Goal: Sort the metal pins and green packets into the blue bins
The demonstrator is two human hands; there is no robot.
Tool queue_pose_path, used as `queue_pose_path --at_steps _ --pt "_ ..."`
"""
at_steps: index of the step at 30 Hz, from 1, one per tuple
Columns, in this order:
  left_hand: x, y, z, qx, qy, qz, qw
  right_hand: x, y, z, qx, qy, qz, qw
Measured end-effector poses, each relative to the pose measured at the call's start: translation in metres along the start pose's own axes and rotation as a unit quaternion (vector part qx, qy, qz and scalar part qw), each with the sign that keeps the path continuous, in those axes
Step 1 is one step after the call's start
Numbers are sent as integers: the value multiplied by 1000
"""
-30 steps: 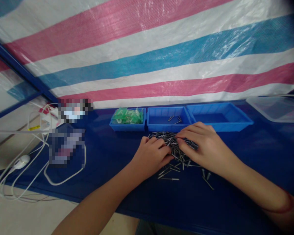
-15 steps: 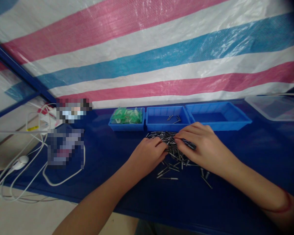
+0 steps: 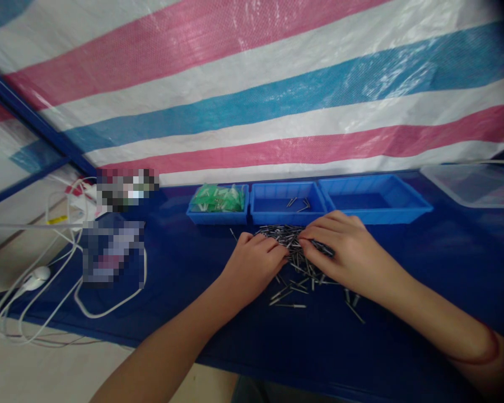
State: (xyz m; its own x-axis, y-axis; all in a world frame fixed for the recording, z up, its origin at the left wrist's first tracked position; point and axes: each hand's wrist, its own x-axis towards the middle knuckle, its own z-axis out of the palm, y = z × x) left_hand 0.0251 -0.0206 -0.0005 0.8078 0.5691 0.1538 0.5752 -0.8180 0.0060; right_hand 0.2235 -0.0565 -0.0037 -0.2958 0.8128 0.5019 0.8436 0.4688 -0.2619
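A heap of thin metal rivets (image 3: 296,257) lies on the dark blue table between my two hands. My left hand (image 3: 256,263) rests at the heap's left side, fingers curled down; what is under its fingertips is hidden. At the heap's right edge my right hand (image 3: 340,243) is closed, thumb and fingers drawn together over rivets, and I cannot make out what the fingertips pinch. Behind the heap, a blue bin (image 3: 288,212) has a few rivets inside. To its left, another blue bin (image 3: 217,216) holds green-and-clear packets (image 3: 218,197).
A third, larger blue bin (image 3: 376,212) stands at the right, with a clear plastic container (image 3: 474,187) beyond it. White cables (image 3: 79,305) and blurred items lie on the left of the table (image 3: 172,280). A striped sheet (image 3: 252,112) hangs behind.
My left hand has shifted slightly, its fingers bunched differently, and a single rivet now shows beyond it to the left. My right hand has barely moved.
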Motion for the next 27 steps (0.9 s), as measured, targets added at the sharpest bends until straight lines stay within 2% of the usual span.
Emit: queue_pose_path --at_steps 21,25,27 --pt "1 0 7 -17 18 -27 999 0 0 -1 -12 -11 -7 1000" --pt "3 -2 6 -47 44 -36 997 0 0 -1 -12 -18 -10 1000" --pt "4 -3 5 -86 78 -49 992 0 1 1 -10 -19 -19 1000"
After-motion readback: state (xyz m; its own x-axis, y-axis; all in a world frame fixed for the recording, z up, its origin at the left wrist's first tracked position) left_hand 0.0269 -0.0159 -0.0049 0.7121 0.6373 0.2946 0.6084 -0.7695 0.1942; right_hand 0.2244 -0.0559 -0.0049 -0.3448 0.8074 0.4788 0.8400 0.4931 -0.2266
